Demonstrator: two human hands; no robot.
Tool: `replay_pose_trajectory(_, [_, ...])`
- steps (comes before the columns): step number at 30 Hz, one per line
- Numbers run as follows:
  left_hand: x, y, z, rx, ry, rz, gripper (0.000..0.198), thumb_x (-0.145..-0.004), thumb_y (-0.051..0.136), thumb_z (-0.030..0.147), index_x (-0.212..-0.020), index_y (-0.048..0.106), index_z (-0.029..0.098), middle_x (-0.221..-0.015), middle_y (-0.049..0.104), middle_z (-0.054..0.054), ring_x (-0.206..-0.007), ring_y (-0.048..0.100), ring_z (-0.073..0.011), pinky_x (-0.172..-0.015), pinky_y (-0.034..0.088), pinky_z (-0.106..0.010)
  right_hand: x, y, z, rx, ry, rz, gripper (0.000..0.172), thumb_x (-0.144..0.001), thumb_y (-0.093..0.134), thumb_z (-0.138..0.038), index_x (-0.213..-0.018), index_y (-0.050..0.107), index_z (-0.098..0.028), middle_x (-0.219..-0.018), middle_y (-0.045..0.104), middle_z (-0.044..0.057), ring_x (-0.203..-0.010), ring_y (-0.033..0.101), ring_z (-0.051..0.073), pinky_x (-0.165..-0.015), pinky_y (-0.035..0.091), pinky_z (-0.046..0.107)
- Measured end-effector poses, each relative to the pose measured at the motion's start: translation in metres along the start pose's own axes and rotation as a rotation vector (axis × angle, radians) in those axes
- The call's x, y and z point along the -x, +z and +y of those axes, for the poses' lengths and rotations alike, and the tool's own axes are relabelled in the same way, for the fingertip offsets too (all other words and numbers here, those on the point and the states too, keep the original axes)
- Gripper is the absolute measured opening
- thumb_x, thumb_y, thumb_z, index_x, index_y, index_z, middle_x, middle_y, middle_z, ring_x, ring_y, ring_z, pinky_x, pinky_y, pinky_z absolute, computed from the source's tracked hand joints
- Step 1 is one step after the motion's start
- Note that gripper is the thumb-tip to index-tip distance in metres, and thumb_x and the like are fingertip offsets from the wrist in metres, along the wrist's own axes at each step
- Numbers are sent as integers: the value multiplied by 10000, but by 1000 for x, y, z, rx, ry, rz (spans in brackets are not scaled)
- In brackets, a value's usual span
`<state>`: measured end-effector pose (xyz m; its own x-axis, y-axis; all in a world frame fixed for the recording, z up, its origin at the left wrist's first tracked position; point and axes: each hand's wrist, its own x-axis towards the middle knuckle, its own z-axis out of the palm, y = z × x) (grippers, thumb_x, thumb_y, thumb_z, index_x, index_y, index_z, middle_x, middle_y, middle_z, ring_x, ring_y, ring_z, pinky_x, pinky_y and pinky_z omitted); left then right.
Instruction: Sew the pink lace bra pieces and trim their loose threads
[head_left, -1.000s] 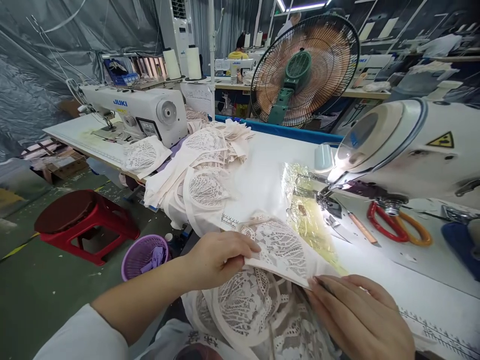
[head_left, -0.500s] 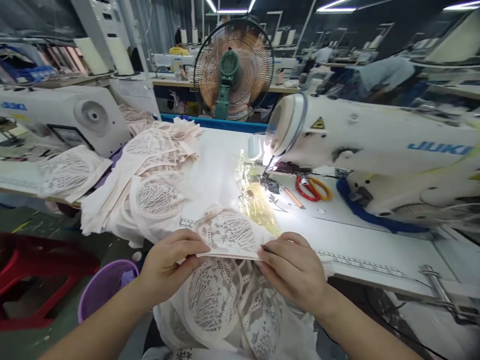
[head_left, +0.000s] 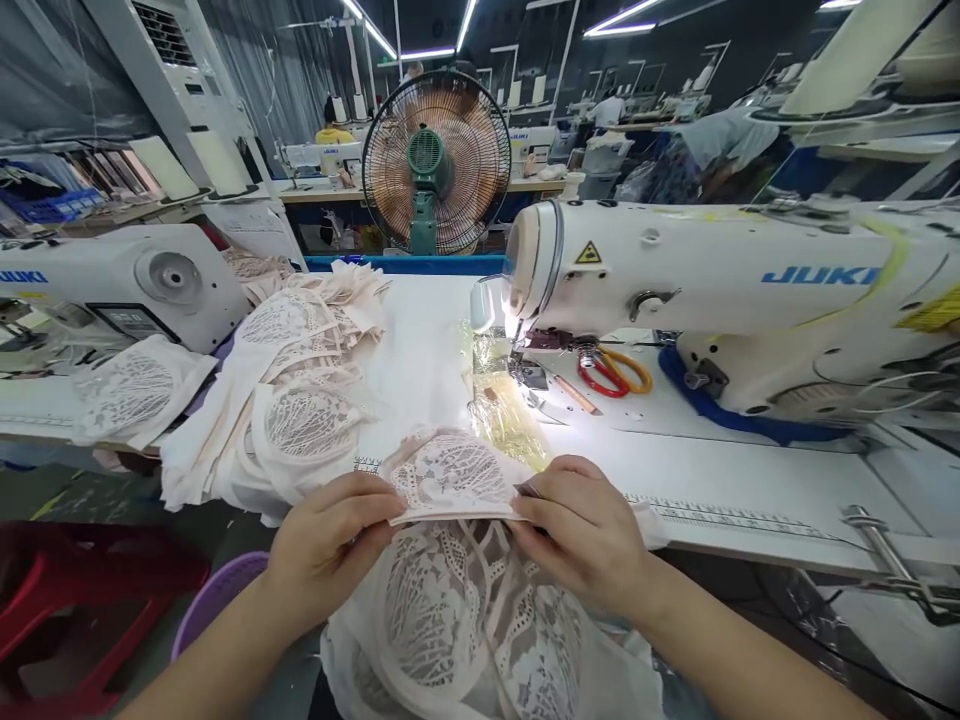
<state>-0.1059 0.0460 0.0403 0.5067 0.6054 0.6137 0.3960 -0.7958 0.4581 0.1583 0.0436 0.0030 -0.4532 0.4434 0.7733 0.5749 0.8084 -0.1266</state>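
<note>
Cream lace (head_left: 454,470) is pinched by the fingers of left hand (head_left: 330,545) and right hand (head_left: 577,520) at the front edge of the table (head_left: 420,330); a purple basket's (head_left: 210,603) contents are hidden.

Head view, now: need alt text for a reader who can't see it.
A person's left hand and right hand pinch the near edge of a pale lace piece at the front of a white sewing table. Similar pieces are heaped to the left; a JUKI sewing machine stands to the right, its light on.
</note>
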Motion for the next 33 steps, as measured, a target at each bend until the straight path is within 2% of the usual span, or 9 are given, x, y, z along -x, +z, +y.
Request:
replay_pose_trajectory(6, [5,0,7,4,35,-9,216,-850,472,66,-1001,548,201,-913,650,-75,-834,642,-149,-702,550,-256,4,-2,-3,36,-49,1,113,-810,558,-72,-869,577,-166,-708,647,31,-637,598,148,-684,472,343])
replay_pose_trajectory(9, [14,5,9,64,-19,28,186,-836,532,95,-993,518,194,-904,639,-82,-863,624,-160,-733,540,-278,6,-2,-4,52,-68,7,107,-812,588,-80,-869,593,-170,-731,672,39,-653,630,158,-700,477,349])
replay_pose_trajectory(12, [24,11,8,109,-59,57,244,-815,591,126,-1028,493,194,-920,620,-87,-868,605,-166,-743,529,-285,8,0,-5,58,-95,4,99,-808,608,-72,-857,603,-157,-719,682,55,-642,638,170,-688,476,357])
replay_pose_trajectory(17, [30,15,8,95,-74,70,330,-844,512,101,-1154,450,197,-929,602,-90,-822,587,-158,-704,525,-283,9,0,-8,60,-128,8,100,-804,612,-50,-825,616,-148,-696,682,55,-616,636,175,-692,471,366])
replay_pose_trajectory(20, [27,12,9,57,-3,60,233,-850,477,85,-1053,498,198,-923,588,-93,-871,586,-172,-740,521,-300,8,0,-9,62,-155,-9,111,-802,607,-32,-811,625,-141,-706,690,66,-624,648,182,-698,467,365])
replay_pose_trajectory(23, [27,8,9,13,19,46,161,-857,472,89,-965,520,198,-926,577,-95,-834,592,-157,-704,521,-272,6,-1,-11,74,-172,-16,137,-814,588,-23,-804,623,-155,-696,692,49,-614,649,167,-664,470,341])
replay_pose_trajectory(27, [29,2,11,-82,19,24,161,-842,504,81,-942,544,201,-928,598,-90,-808,593,-155,-675,516,-268,5,-2,-11,96,-157,-3,137,-792,617,-9,-818,614,-143,-682,685,50,-615,633,149,-652,467,332])
replay_pose_trajectory(33, [23,-6,7,-167,23,54,235,-770,557,1,-910,572,189,-903,628,-52,-848,592,-165,-727,498,-297,15,-9,-2,119,-107,-36,157,-804,604,-40,-954,603,-88,-742,671,74,-682,608,148,-674,461,339])
